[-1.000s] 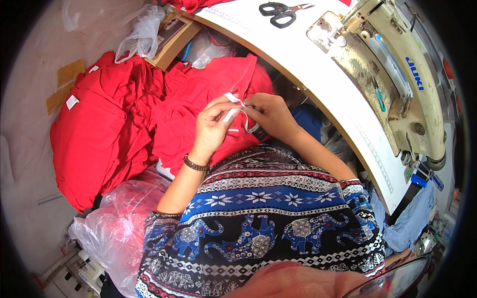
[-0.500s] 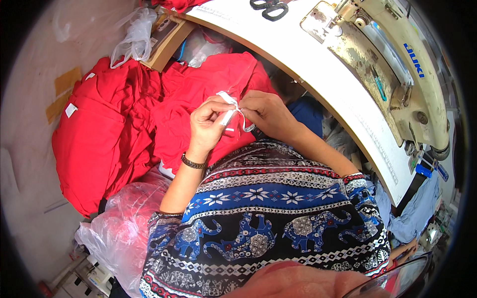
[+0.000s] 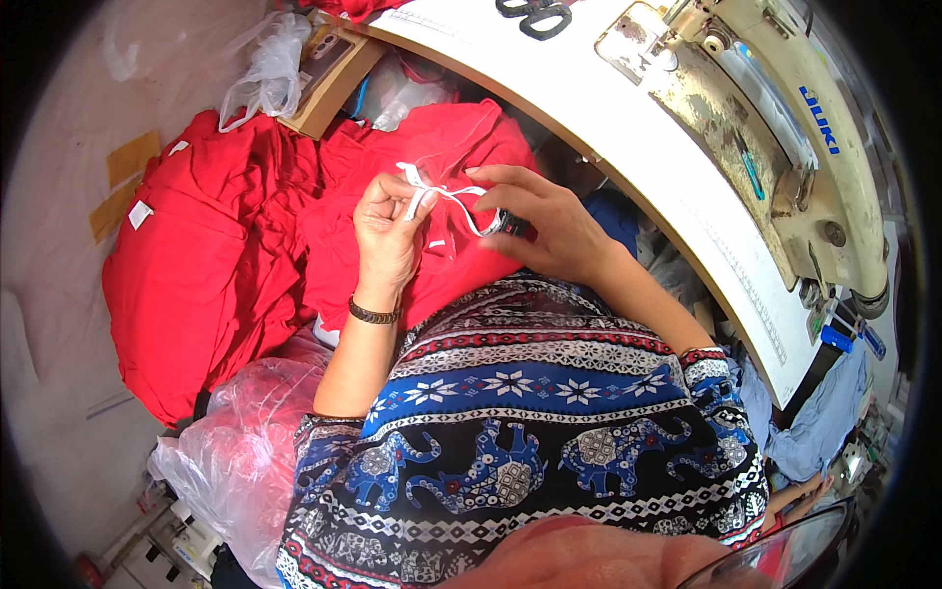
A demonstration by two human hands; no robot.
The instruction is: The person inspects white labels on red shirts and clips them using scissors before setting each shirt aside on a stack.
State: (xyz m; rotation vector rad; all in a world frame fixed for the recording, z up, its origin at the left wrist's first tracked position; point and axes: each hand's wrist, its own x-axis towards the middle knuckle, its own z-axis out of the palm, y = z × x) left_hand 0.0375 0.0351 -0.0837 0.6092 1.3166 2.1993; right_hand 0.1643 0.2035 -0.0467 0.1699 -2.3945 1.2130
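Observation:
Between the thumb and fingers of my left hand [image 3: 386, 236] is pinched a narrow white ribbon [image 3: 411, 177]. From that pinch a thin loop runs right and bends down to a small dark tag [image 3: 506, 223]. My right hand [image 3: 564, 228] is beside the tag with its fingers apart; whether a fingertip touches the loop is hard to tell. Red cloth [image 3: 446, 137] lies beneath both hands, across my lap, with a small white label on it.
More red garments [image 3: 186, 285] are heaped at the left, above a clear plastic bag [image 3: 240, 442]. A cardboard box [image 3: 334, 88] stands behind. To the right curves a white table [image 3: 628, 123] carrying a sewing machine [image 3: 829, 147] and black scissors handles [image 3: 538, 18].
My right hand has let go of the ribbon, opened its fingers and drawn a little to the right. My left hand, still pinching, has shifted slightly left and up; the loop now shows.

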